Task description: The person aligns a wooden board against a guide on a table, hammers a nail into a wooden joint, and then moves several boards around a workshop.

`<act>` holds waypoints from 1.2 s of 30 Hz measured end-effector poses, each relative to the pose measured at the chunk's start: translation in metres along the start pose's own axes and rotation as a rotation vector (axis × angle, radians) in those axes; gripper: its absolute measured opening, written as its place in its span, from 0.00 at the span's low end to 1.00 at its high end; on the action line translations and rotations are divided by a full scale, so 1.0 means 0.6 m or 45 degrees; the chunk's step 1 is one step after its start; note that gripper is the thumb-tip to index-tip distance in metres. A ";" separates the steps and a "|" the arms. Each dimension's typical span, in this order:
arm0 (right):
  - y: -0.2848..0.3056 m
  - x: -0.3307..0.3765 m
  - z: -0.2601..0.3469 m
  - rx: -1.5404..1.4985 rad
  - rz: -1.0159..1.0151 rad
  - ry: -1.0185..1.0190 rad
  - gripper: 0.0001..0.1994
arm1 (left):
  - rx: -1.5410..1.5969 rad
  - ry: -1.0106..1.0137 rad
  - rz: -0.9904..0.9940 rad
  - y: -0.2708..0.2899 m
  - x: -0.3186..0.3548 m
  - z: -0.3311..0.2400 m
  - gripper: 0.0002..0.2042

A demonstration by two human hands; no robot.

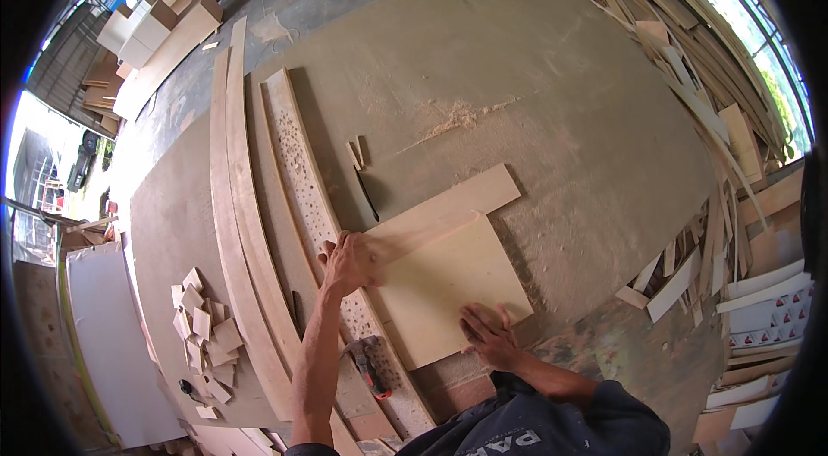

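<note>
A square pale plywood panel [448, 283] lies on a large table, over one end of a wooden strip [466, 197] that sticks out at its far side. My left hand [345, 266] is closed round the far left corner, where panel, strip and a long speckled board [297, 150] meet. Its fingertips curl over the edge and are partly hidden. My right hand [490, 337] lies on the panel near its right front corner, fingers spread. A hammer [371, 367] with a black and red handle rests on the speckled board, left of the panel.
Long planks [233, 163] run along the table's left side. Beside them lies a pile of small wood blocks [205, 327]. Sawdust [457, 118] and a thin dark tool [367, 193] lie farther off on the table [586, 111]. Stacked offcuts [690, 33] line the right.
</note>
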State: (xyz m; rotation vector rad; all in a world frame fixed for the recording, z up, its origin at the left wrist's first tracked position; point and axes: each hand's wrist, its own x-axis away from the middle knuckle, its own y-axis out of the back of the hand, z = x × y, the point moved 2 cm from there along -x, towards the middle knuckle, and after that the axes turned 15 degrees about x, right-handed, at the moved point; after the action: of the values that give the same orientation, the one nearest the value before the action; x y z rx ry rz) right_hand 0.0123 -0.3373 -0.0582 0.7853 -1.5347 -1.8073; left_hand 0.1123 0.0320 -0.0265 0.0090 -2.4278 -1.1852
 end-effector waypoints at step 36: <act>-0.024 -0.165 -0.026 -0.130 -0.062 -0.080 0.32 | -0.087 -0.198 -0.047 0.089 -0.165 0.087 0.59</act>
State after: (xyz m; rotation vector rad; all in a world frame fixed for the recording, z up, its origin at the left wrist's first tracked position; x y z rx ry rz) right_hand 0.0846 -0.2675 -0.0707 0.7289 -1.4607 -1.9465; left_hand 0.1913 0.1239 -0.0522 -0.0610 -2.5289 -1.3296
